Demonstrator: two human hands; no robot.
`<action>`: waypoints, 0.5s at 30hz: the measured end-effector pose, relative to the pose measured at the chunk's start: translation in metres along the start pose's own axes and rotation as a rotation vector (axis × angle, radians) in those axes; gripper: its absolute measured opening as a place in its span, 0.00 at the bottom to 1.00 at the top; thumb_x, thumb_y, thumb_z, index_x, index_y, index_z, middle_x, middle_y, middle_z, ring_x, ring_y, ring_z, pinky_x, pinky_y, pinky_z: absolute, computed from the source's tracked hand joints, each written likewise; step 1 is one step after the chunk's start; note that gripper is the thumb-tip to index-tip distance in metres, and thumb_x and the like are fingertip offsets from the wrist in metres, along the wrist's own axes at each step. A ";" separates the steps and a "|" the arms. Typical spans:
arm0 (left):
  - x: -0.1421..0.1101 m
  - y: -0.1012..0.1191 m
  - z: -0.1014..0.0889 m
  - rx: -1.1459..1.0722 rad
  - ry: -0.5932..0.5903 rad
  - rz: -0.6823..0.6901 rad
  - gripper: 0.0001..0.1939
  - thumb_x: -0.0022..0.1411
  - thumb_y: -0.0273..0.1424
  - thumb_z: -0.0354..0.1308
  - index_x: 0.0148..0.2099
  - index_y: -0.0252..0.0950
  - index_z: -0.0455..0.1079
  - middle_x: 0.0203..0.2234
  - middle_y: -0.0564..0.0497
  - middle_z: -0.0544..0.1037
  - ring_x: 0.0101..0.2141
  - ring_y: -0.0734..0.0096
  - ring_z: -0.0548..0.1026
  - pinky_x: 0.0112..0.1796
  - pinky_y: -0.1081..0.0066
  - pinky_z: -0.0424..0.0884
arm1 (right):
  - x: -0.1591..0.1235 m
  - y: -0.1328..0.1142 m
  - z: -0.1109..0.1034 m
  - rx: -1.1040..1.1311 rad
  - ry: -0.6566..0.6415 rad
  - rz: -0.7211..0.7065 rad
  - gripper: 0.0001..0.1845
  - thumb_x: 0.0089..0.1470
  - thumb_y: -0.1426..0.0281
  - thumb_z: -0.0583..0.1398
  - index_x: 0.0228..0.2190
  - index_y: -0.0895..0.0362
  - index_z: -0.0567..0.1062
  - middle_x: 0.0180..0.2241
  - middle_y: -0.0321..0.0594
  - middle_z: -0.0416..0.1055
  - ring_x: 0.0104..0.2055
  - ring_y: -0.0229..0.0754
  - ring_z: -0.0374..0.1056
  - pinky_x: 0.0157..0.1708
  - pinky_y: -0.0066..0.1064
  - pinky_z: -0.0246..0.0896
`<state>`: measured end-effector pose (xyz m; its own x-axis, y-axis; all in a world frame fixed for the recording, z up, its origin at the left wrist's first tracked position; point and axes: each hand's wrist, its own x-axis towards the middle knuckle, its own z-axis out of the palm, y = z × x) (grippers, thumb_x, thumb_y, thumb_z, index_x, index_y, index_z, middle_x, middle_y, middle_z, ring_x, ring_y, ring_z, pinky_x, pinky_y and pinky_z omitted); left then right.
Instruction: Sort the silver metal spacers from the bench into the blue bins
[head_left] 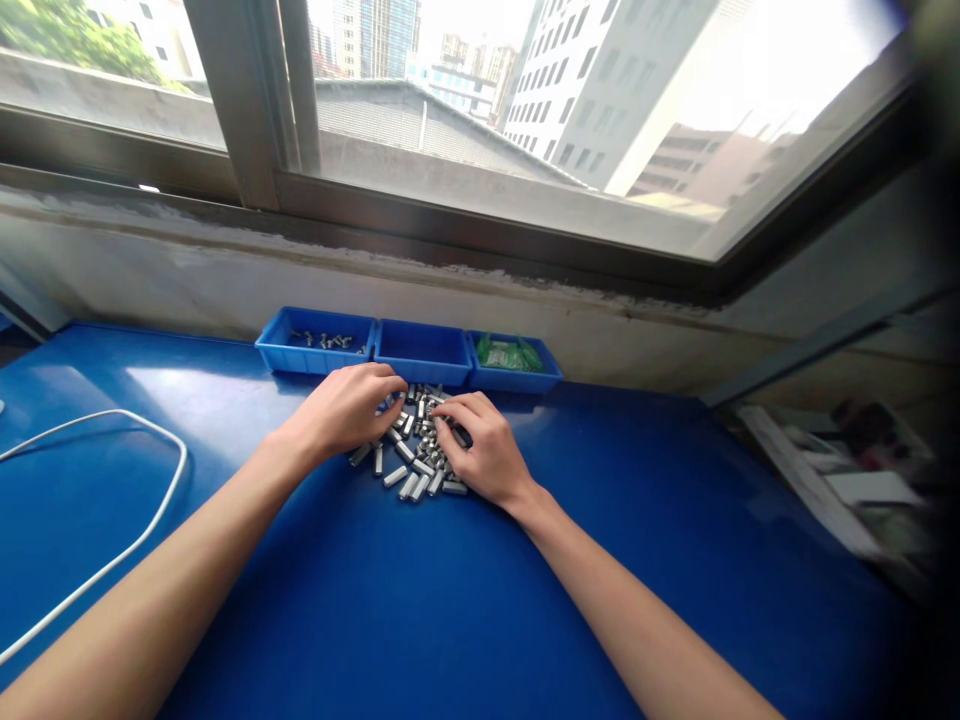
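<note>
A pile of silvery metal hex standoffs [395, 477], mixed with smaller metal pieces [429, 445], lies on the blue tabletop [420, 610]. My left hand [349, 408] reaches over the pile's left side, thumb and forefinger curled close together at its back edge. On the right side, my right hand [487, 447] bends over the pile with thumb and forefinger tips nearly meeting. Whatever either pinch holds is too small to make out. Some pieces are hidden under both hands.
Behind the pile stand three joined blue bins: the left bin [274, 352] has small metal screws in it, the middle bin [424, 373], and the right bin [517, 381] with a green plastic bag [510, 353]. A white cable [161, 505] curves across the left. A window frame [480, 222] rises behind.
</note>
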<state>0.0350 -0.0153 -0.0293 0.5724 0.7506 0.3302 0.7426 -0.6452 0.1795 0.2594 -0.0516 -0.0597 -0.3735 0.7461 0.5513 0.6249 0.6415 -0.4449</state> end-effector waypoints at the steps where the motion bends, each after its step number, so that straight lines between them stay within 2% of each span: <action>1: 0.000 0.001 0.001 0.000 0.010 0.024 0.13 0.69 0.31 0.53 0.47 0.36 0.78 0.43 0.45 0.80 0.45 0.57 0.78 0.45 0.62 0.74 | 0.000 0.000 0.000 -0.005 0.003 0.003 0.07 0.62 0.74 0.59 0.40 0.55 0.77 0.41 0.44 0.77 0.46 0.48 0.71 0.49 0.43 0.69; 5: 0.000 0.006 0.007 0.004 -0.032 0.089 0.14 0.69 0.28 0.52 0.50 0.35 0.77 0.47 0.43 0.77 0.49 0.55 0.74 0.50 0.58 0.73 | -0.001 0.000 0.001 -0.011 0.002 0.004 0.07 0.62 0.74 0.58 0.40 0.55 0.77 0.41 0.44 0.77 0.46 0.48 0.70 0.50 0.43 0.69; 9: 0.000 0.006 0.010 0.005 -0.046 0.070 0.14 0.70 0.28 0.51 0.50 0.36 0.77 0.48 0.42 0.74 0.48 0.55 0.72 0.51 0.56 0.72 | -0.001 0.000 0.001 -0.010 -0.005 0.001 0.07 0.62 0.74 0.59 0.40 0.55 0.77 0.41 0.44 0.77 0.46 0.48 0.70 0.50 0.43 0.69; 15: 0.000 0.007 0.009 -0.053 -0.037 -0.010 0.12 0.69 0.31 0.53 0.48 0.36 0.76 0.44 0.44 0.74 0.47 0.57 0.72 0.48 0.59 0.72 | -0.001 0.000 0.000 -0.002 -0.019 0.001 0.08 0.62 0.74 0.58 0.40 0.55 0.78 0.41 0.43 0.77 0.46 0.47 0.70 0.49 0.42 0.69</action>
<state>0.0435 -0.0181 -0.0364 0.5780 0.7614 0.2935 0.7298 -0.6432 0.2316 0.2596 -0.0518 -0.0607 -0.3864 0.7498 0.5372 0.6264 0.6408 -0.4438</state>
